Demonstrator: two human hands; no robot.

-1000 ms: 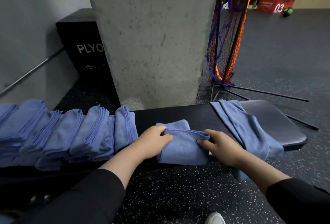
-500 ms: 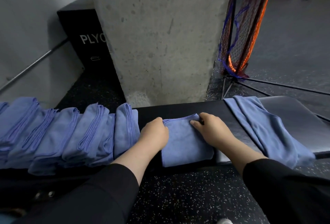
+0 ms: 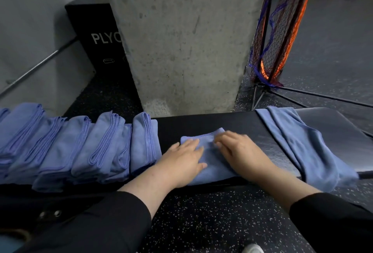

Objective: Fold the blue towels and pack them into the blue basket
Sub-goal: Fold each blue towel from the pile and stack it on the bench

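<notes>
Compared with half a second earlier, when the left hand was curled at the left edge of the folded towel and the right hand pinched its far edge, both hands now lie flat on top of the cloth, fingers extended and spread. The last fold is judged complete, and the present step is smoothing the compact rectangle. The left hand rests palm-down on the towel's left half; the right hand rests on its right half, its fingertips slightly blurred, which suggests a sweeping stroke. Neither hand pinches or wraps the cloth: contact is by flat, open fingers only. The folded towel lies on the black bench, centred in front of the person, just right of the row of folded towels that leans along the bench's left portion. One unfolded towel drapes over the bench to the right, apart from the hands, and is judged to be the next item. The blue basket is not in view, so packing has not visibly begun.
</notes>
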